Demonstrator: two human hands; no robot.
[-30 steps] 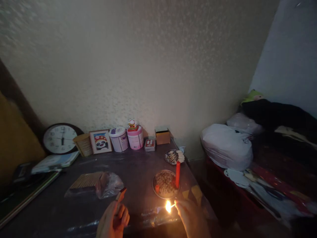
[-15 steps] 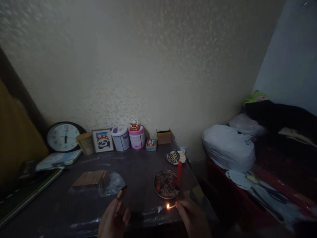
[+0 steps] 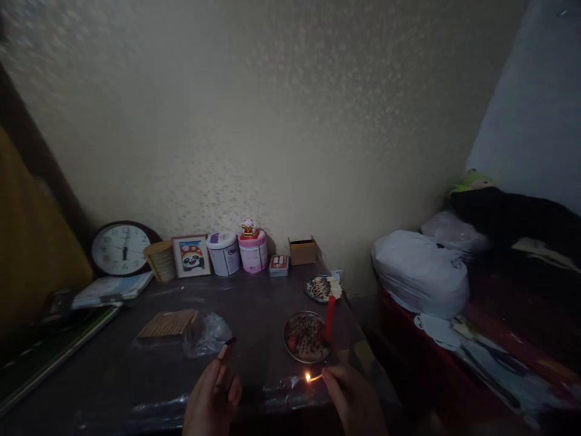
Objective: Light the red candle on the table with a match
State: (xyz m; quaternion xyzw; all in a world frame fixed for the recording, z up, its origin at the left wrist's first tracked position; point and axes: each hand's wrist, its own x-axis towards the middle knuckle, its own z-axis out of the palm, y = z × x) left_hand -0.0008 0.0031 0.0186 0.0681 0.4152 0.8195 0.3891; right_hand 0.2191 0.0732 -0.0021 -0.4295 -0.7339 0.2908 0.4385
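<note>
Near the table's front edge, my right hand [image 3: 354, 393] pinches a burning match [image 3: 316, 378], its small flame pointing left. A small matchbox [image 3: 226, 349] with a dark end sticks up from my left hand [image 3: 209, 392], which is closed around it. Beyond the match stands a round metal plate [image 3: 285, 346] covered with dark bits and reddish wax. On the plate's right side a red candle [image 3: 330, 318] stands upright with no flame showing. The match flame is apart from the candle, in front of the plate.
Behind the candle lies a dish of matchsticks [image 3: 331, 287]. A cardboard box [image 3: 302, 252], a small tin [image 3: 278, 265], two tubs, a panda picture [image 3: 191, 257] and a clock [image 3: 120, 248] line the wall. A wrapped stick bundle [image 3: 167, 324] lies left. White bags [image 3: 417, 272] sit beyond the table's right edge.
The view has shifted slightly, moving the table items a little to the right. Both hands keep their holds, and the match still burns in nearly the same place.
</note>
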